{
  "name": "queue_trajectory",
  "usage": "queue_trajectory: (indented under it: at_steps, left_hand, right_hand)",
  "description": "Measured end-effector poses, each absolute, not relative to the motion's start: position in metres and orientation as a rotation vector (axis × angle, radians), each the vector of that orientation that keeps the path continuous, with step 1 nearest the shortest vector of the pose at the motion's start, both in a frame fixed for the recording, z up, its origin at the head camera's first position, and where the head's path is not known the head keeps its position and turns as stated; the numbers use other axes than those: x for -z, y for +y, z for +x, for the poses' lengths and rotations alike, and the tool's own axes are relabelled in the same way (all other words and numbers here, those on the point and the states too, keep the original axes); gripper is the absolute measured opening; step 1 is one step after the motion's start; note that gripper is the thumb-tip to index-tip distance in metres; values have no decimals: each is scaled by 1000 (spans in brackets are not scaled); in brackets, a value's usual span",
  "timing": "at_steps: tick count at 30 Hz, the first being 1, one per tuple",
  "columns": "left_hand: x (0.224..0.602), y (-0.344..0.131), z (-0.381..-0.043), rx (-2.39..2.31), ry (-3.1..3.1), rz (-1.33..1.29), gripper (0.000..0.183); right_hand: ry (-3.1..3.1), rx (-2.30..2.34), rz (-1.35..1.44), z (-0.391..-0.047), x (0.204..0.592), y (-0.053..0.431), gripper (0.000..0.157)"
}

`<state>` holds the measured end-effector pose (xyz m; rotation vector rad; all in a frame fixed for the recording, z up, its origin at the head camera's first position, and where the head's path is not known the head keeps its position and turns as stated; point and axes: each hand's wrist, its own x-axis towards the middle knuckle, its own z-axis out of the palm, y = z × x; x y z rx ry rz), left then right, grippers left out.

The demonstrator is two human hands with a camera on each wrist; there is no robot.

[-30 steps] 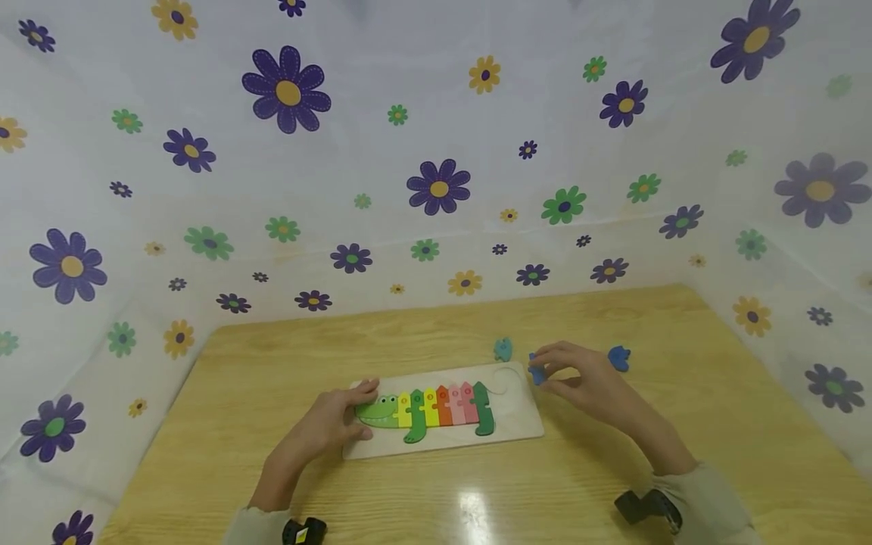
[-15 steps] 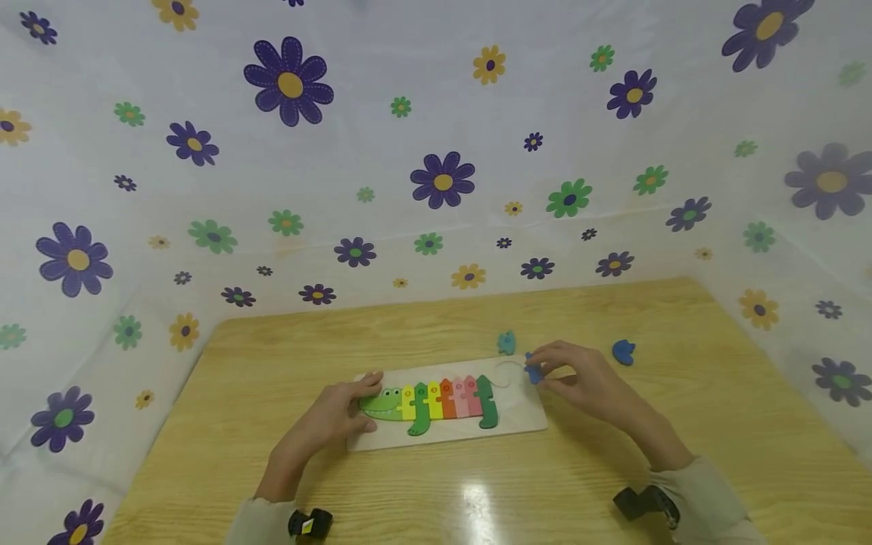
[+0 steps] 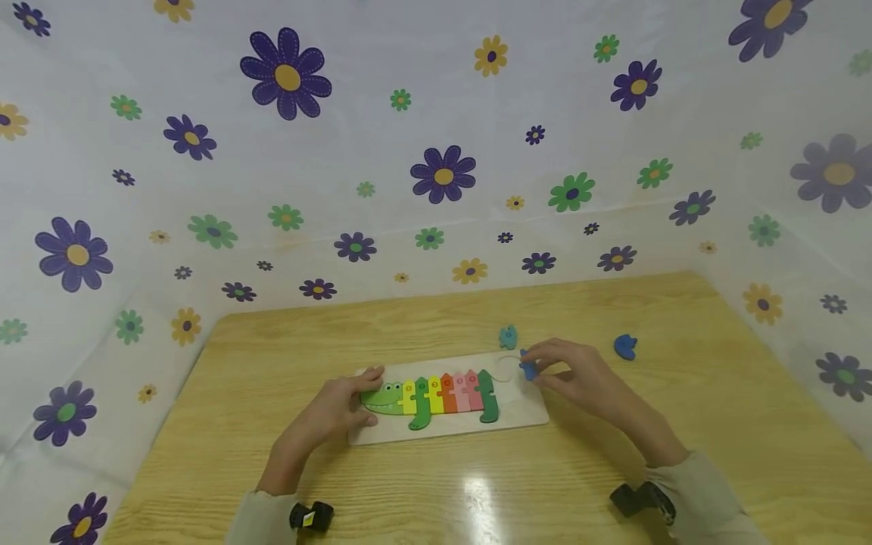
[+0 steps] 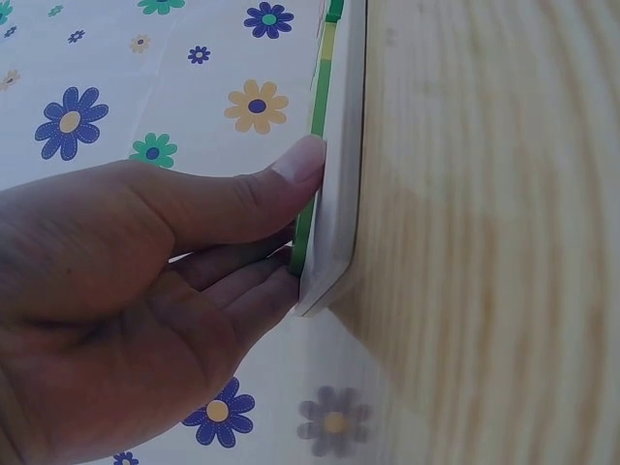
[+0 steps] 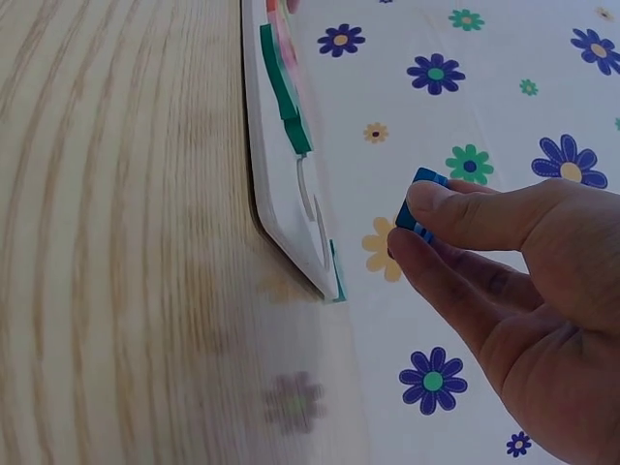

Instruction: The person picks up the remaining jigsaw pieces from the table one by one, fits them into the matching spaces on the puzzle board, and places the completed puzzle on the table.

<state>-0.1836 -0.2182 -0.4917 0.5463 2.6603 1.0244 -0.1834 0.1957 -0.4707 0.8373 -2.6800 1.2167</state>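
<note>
A wooden puzzle board point(image 3: 521, 410) lies on the table with a crocodile point(image 3: 450, 395) made of coloured, numbered pieces. My left hand point(image 3: 327, 409) rests on the board's left end by the green head; the left wrist view shows the thumb point(image 4: 300, 160) touching the board's face. Above the board's right end, my right hand point(image 3: 579, 378) pinches a blue puzzle piece point(image 3: 527, 365) between thumb and fingers. In the right wrist view the blue piece is seen edge-on, apart from the board. A curved tail outline point(image 3: 504, 369) shows on the bare wood beside the dark green leg piece.
A teal puzzle piece point(image 3: 507, 337) lies just behind the board. Another blue piece point(image 3: 625, 347) is on the table point(image 3: 286, 341) to the right of my right hand. A white flowered cloth point(image 3: 381, 136) stands around the table's back and sides.
My right hand has carried the blue piece slightly left, from beside the board to over its right end. My left hand has stayed on the board.
</note>
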Motion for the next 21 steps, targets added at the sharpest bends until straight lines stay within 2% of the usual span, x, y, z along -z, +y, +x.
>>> queue_trajectory:
  at_steps: [21]
  left_hand:
    - [490,-218,-182,-1009,2675,544,62]
  right_hand:
    - [-2701,-1311,844,-181,477,181,30]
